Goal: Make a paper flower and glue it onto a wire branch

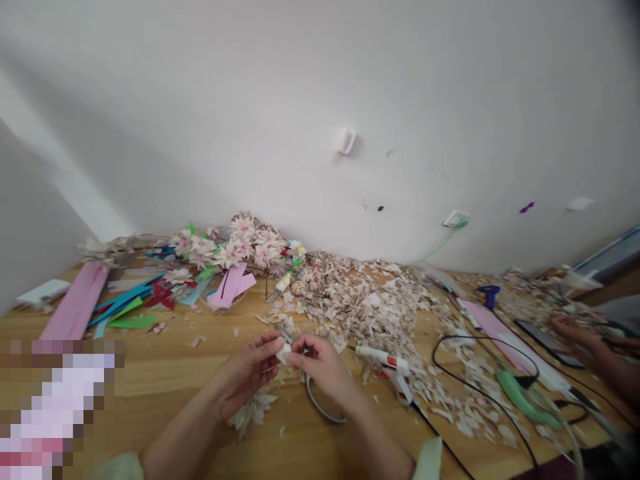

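Note:
My left hand (255,367) and my right hand (317,367) meet over the front of the table, both closed at the fingertips on a small white petal-like piece (284,353). A thin greyish strip (285,332) juts up beside it; whether it is held or lies behind cannot be made out. Beneath my left hand is a pale petalled flower (254,412), partly hidden by the palm. A grey curved band (320,405) lies below my right hand, its upper part covered. A white glue gun (387,360) rests just right of my right hand.
Loose dried petals (370,307) cover the table's middle and right. Finished flowers (245,243) and coloured paper strips (127,300) lie at the back left. A blue glue gun (489,295), phone (549,343), black cable (470,377) and another person's hand (575,330) are at right.

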A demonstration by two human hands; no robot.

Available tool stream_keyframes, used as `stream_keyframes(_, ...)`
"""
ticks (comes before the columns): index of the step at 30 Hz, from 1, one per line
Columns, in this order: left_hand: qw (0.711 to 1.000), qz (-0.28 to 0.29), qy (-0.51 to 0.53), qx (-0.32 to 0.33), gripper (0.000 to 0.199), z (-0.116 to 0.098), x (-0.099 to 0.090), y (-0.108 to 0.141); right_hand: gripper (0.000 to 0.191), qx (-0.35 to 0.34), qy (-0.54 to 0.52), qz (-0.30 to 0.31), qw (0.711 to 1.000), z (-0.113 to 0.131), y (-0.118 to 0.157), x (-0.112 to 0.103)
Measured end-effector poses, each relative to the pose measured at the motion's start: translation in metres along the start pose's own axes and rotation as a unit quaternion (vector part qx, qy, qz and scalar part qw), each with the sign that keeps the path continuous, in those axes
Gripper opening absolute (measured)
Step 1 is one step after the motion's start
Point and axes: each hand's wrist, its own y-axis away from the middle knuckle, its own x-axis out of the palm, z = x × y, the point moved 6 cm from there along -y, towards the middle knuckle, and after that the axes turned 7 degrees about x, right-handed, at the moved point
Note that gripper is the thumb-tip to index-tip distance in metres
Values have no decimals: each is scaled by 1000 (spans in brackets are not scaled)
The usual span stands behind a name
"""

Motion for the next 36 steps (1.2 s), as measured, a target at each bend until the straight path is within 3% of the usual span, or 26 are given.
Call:
stream_keyframes(12, 998, 53, 40, -18, 15, -8, 11, 8, 24, -28, -58, 28, 998, 15, -4, 8)
stream_keyframes(20, 998, 43, 40, 6, 17, -19, 5, 9, 19, -50, -55, 16, 997, 24, -11, 15)
stream_keyframes(23, 998, 28, 57, 9, 17, -23, 4, 8, 20, -67, -15, -9, 998, 23, -7, 4)
stream_keyframes(25, 996, 19, 82, 14, 18, -28, 4, 8, 21, -52, 65, -48, 995, 12, 1, -13)
stream_keyframes(27, 994, 13, 108, 21, 18, -33, 5, 6, 17, -7, 196, -94, 976, -5, 13, -33)
stream_keyframes(30, 990, -3, 134, 32, 19, -41, 7, 0, 22, 56, 381, -102, 917, -33, 30, -51)
stream_keyframes(36, 983, -21, 176, 54, 23, -47, 15, -11, 36, 126, 470, -150, 860, -56, 34, -51)
